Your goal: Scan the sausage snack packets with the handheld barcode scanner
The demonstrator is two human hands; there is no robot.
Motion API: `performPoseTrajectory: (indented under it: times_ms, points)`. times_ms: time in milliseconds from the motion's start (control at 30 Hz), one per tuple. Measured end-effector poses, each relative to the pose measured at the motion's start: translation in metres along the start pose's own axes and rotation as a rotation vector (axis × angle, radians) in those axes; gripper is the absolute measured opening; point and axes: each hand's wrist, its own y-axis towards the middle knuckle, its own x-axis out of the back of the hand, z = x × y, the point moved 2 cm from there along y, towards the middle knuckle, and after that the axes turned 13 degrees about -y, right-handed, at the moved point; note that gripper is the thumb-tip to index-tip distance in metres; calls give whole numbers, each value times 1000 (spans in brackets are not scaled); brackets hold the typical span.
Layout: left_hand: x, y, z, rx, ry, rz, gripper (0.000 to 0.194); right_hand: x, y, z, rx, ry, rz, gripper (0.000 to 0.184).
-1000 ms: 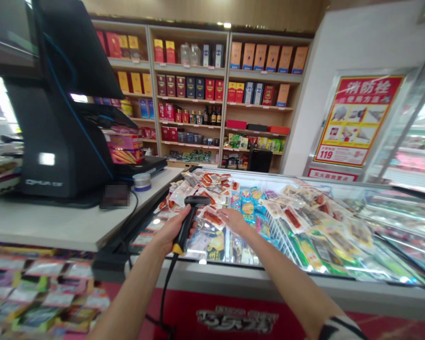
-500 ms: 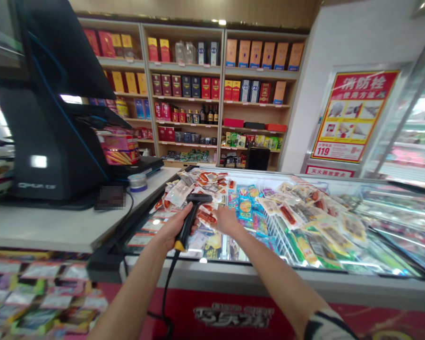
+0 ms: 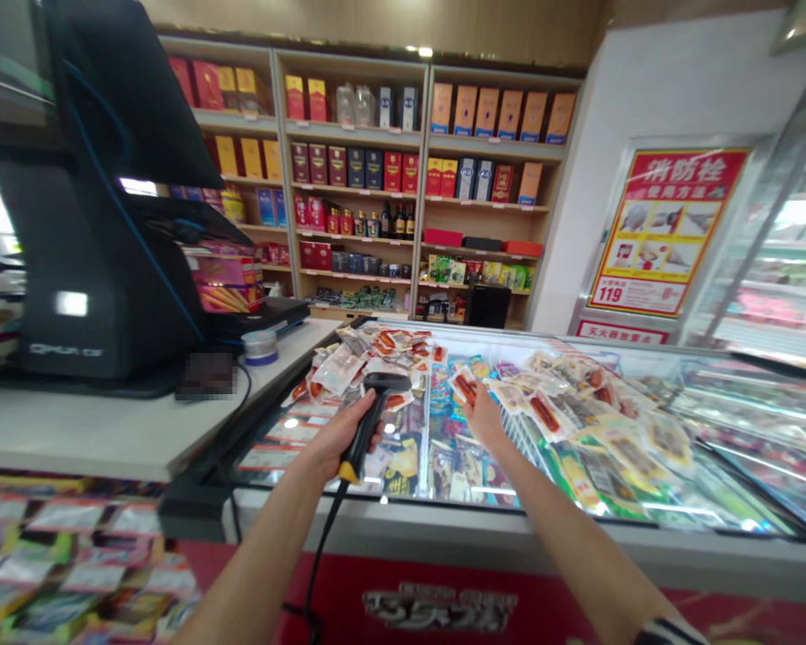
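Note:
My left hand (image 3: 339, 437) is wrapped round the handle of a black barcode scanner (image 3: 369, 421) with a yellow band at its base and a cable hanging down. The scanner head points away over the freezer's glass top. In my right hand (image 3: 484, 414) is a clear sealed pack of reddish sausage (image 3: 464, 386), gripped at its near end above the glass. Beyond the scanner lies a pile of similar sausage packs (image 3: 393, 340). A second heap of packs (image 3: 578, 390) spreads over the glass to the right of my right hand.
A chest freezer (image 3: 443, 528) with a glass top spans the front. On the left, a white counter (image 3: 107, 439) carries a black checkout terminal (image 3: 87, 269) and a roll of tape (image 3: 261, 348). Shelves (image 3: 353, 134) of boxes and bottles line the back; a red poster (image 3: 672, 233) hangs right.
My right hand has moved right from the left pile, carrying a sausage pack towards the right heap. The left hand and scanner have shifted slightly.

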Motion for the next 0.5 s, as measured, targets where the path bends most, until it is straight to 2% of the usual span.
performPoseTrajectory:
  times_ms: [200, 367, 500]
  points:
    - [-10, 6, 8, 13, 2, 66, 34, -7, 7, -11, -64, 134, -64, 37]
    - [-19, 11, 10, 69, 5, 134, 38, -10, 8, -15, -60, 187, -86, 38]
    - [-27, 12, 11, 62, 32, 148, 37, -10, 8, -16, -58, 200, -79, 38]
